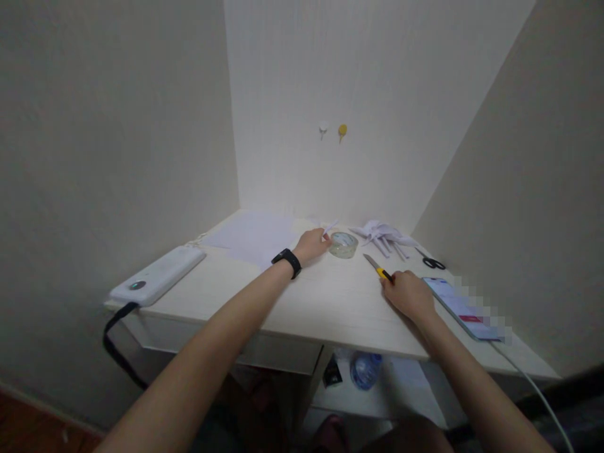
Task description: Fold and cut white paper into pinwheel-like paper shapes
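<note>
My right hand (409,294) is closed around a yellow and black utility knife (383,272), its blade out and pointing up and left, low over the desk. With my left hand (311,246), which wears a black wristband, I pinch a thin white piece of paper (331,226) that sticks up past the fingertips. Right beside those fingers lies a roll of clear tape (343,244). Behind the knife, folded white paper pieces (381,236) form a pile with leg-like tubes. White paper sheets (255,234) lie flat left of my left hand.
Black-handled scissors (433,263) and a phone (462,308) with a white cable lie along the right edge. A white device (158,275) with a black strap occupies the left front corner. Walls enclose the desk (325,308); a bottle (365,370) sits on the shelf below.
</note>
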Available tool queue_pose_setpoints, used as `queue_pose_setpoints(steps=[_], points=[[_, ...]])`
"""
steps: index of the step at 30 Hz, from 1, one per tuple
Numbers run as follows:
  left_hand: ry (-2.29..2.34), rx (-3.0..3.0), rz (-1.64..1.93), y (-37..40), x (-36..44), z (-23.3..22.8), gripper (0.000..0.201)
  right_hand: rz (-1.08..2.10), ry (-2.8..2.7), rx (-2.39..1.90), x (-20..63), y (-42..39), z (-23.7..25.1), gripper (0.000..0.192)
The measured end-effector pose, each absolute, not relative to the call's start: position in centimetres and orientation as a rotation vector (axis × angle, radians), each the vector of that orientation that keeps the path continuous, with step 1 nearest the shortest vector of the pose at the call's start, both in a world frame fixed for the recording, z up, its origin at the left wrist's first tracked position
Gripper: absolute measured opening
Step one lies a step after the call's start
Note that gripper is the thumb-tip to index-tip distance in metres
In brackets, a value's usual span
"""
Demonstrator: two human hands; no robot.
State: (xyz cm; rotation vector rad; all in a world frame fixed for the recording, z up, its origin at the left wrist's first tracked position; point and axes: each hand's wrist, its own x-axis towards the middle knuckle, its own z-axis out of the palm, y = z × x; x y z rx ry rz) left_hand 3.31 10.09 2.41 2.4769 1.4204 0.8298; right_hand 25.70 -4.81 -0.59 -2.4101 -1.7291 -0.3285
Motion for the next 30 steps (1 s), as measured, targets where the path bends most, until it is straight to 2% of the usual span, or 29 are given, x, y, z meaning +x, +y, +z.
queue_pose_setpoints(steps=[6,12,21,30], points=[[1.421,2.64,0.832,10.6,4.2,0.9,0.03,-0.46,-1.642,-2.332,25.2,-5.7,0.5,0.036],[1.455,2.712,0.814,10.4,4.4,0.8,0.026,-0.491,-1.887,-2.351,23.3,-5.1,2.8,0.03],[1.472,2.673,0.823,10.5,4.2,0.7,0.028,-0.765,-2.183,-2.217,22.3,-4.7,3.3,0.047],[1.476,2.672,0.825,10.1,4.3,0.9,0.031,-0.859,-2.203,-2.166,21.1,-3.9,4.2,0.045]])
